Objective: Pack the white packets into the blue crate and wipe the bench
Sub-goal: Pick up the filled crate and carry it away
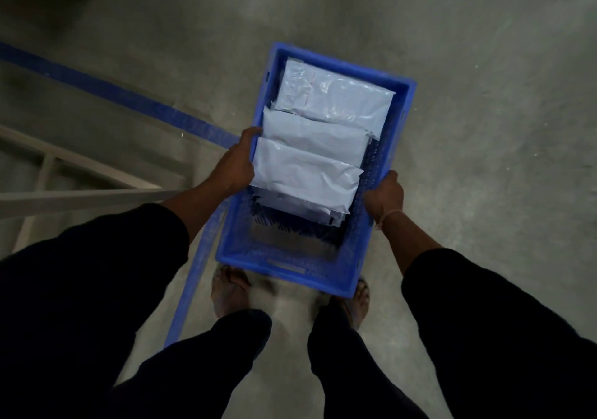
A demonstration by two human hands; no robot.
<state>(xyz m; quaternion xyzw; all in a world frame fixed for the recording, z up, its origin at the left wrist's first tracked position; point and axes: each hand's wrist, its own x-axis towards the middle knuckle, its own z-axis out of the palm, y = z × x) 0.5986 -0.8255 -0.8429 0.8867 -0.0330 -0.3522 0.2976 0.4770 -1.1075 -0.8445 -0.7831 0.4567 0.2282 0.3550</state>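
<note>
A blue painted line (135, 98) crosses the grey concrete floor (484, 95) (pale frame bars (80, 197) lie left).

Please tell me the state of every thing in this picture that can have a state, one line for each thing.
blue crate: held by both long sides above the floor, part filled, near end bare.
white packets: inside the crate, lying flat, overlapping in a row toward the far end.
left hand: grips the crate's left rim, fingers against a packet.
right hand: grips the crate's right rim.
</note>
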